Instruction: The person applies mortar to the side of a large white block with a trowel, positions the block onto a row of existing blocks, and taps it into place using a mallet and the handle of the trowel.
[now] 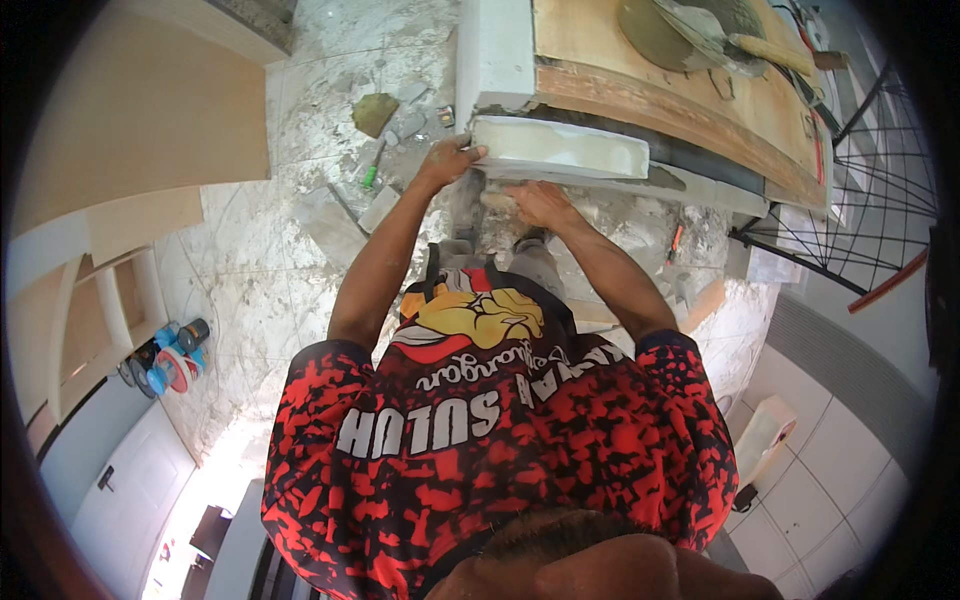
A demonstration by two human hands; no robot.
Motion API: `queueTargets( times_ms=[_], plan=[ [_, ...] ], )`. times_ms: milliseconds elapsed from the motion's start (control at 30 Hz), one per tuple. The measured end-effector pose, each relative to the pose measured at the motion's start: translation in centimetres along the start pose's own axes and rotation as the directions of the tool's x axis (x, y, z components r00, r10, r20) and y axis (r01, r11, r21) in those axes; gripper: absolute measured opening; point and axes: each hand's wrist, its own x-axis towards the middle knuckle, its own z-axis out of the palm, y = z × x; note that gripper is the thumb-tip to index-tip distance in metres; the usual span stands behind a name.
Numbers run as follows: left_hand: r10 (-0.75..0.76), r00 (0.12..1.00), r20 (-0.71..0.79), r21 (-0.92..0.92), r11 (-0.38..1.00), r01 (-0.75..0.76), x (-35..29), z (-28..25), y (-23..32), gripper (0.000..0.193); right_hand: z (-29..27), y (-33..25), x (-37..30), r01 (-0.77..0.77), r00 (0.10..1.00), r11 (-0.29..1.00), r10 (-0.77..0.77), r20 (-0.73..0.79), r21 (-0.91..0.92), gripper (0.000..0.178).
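A pale, off-white rectangular slab (575,150), like a strip of tile, stands along the front of a raised counter-like structure under a wooden board. My left hand (450,163) grips its left end, the fingertips and thumb at the corner. Just below the slab's lower edge is my right hand (543,205), its forefinger stretched toward the left and the other fingers partly bent. I see nothing held in it. Whether its fingertips touch the surface below cannot be made out. A dark gap shows between the slab and the board (640,100).
On the counter top lie a mortar-coated basin (670,30) and a trowel with a wooden handle (770,52). The dusty tiled floor holds a green-handled tool (371,175), broken pieces (375,114) and an orange-handled tool (677,240). A black wire frame (850,180) stands at right.
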Motion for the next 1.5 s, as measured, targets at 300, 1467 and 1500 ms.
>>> queueTargets(
  times_ms=[300, 1467, 1500],
  plan=[
    [0.027, 0.955, -0.296, -0.304, 0.945, -0.121, -0.6, 2.9, 1.9, 0.05, 11.4, 5.3, -8.8, -0.412, 0.758, 0.356, 0.644, 0.099, 0.839, 0.029],
    [-0.573, 0.767, -0.287, -0.947, 0.288, -0.138, 1.8, 18.5, 11.1, 0.052, -4.7, 20.4, -21.6, 0.091, 0.954, 0.739, 0.128, -0.272, 0.667, 0.051],
    [-0.547, 0.786, -0.287, -0.943, 0.307, -0.13, 1.8, 18.5, 11.0, 0.054, -5.9, 20.0, -21.8, 0.152, 0.94, 0.743, 0.096, -0.328, 0.652, 0.051]
  ],
)
